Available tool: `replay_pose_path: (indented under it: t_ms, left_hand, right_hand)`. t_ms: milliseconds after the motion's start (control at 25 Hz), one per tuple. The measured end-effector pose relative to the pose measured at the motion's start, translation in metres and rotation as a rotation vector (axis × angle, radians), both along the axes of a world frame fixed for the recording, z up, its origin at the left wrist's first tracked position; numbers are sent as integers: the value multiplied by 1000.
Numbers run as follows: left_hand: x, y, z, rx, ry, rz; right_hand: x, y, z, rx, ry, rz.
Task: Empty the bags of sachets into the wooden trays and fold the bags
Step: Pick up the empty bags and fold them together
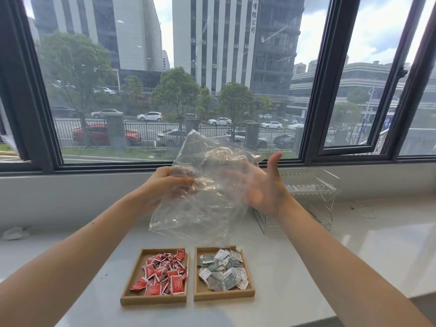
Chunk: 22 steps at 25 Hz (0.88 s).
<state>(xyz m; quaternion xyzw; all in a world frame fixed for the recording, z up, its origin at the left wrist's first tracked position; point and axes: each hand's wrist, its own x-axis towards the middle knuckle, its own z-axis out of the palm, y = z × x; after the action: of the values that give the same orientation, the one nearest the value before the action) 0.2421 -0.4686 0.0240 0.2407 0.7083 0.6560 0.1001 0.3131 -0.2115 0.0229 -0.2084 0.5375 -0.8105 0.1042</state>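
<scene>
I hold a crumpled clear plastic bag [207, 204] up in the air above the counter; nothing shows inside it. My left hand [165, 185] grips its left edge with closed fingers. My right hand [264, 182] is spread flat against the bag's right side, thumb up. Below, near the counter's front, stand two wooden trays side by side. The left tray [135, 274] holds several red sachets [162, 274]. The right tray [249, 274] holds several silver-grey sachets [223, 270].
A clear acrylic rack [306, 197] stands on the white counter [342, 256] at the right, just behind my right forearm. A crumpled white scrap [15, 233] lies at the far left. A window wall rises directly behind the counter.
</scene>
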Motion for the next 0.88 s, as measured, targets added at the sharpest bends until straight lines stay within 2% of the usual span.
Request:
replay_pose_path:
  t_ms: [160,320,480,600,680,760,880]
  left_hand:
    - [2,4,2,119,-24,17]
    - [7,9,0,142,-31,34]
    - [10,8,0,273,-114,-56]
    - [13,7,3,324,-136,-134]
    - [13,5,3,306,-132,-143]
    - [12,2,1,255,-126,-119]
    - [12,-6,-1,177,-119,-159]
  right_hand:
    - [-2,-2,-7,180,87,-43]
    - [-9,-10,-8,423,76,-386]
    - [-6,-6,-6,247,80,-326]
    - [-1,-4,-1,247,46,-259]
    - [4,-7,2,205,3,-218]
    - [8,-10,6,208,-25,-288]
    - [9,-7,8,224,19,-299]
